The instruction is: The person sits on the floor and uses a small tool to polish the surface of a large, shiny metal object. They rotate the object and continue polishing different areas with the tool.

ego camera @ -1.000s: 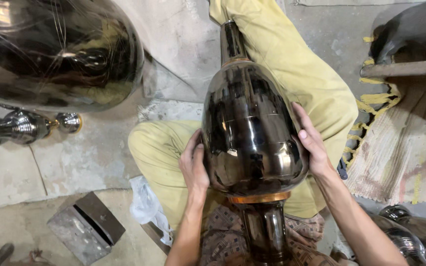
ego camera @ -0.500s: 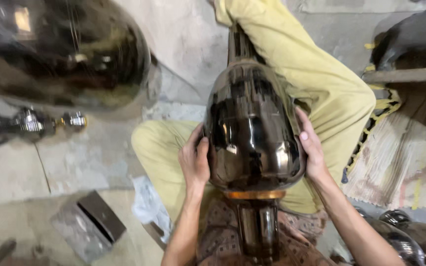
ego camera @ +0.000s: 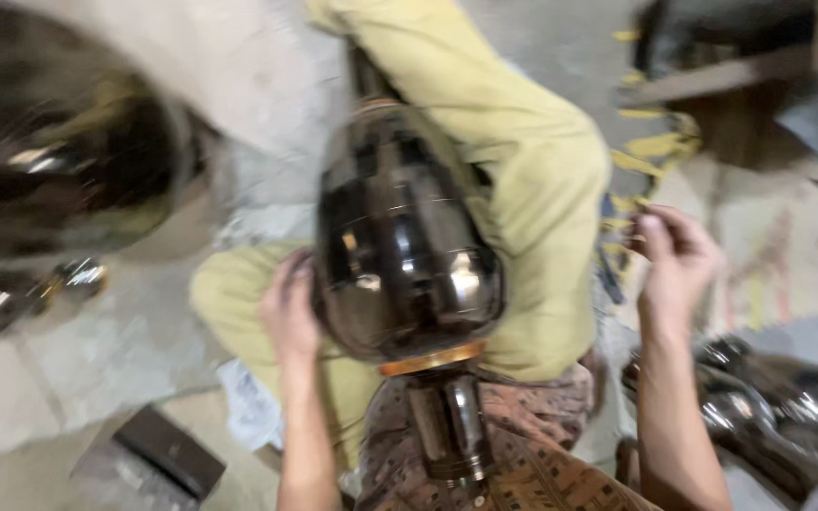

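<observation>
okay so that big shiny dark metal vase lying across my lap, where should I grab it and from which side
Probably by the narrow neck just below the copper-coloured band, coming from your right, with the free right hand. The dark metal vase has a wide, glossy, rounded belly that offers little purchase; the left hand can only press flat against its left flank. The neck points towards you and looks slim enough to wrap.

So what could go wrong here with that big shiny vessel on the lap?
Only the left hand touches the dark polished vessel; the right hand is off to the side, so the vessel might roll off the knees. It could then knock the shiny metal pieces lying by the right arm.
</observation>
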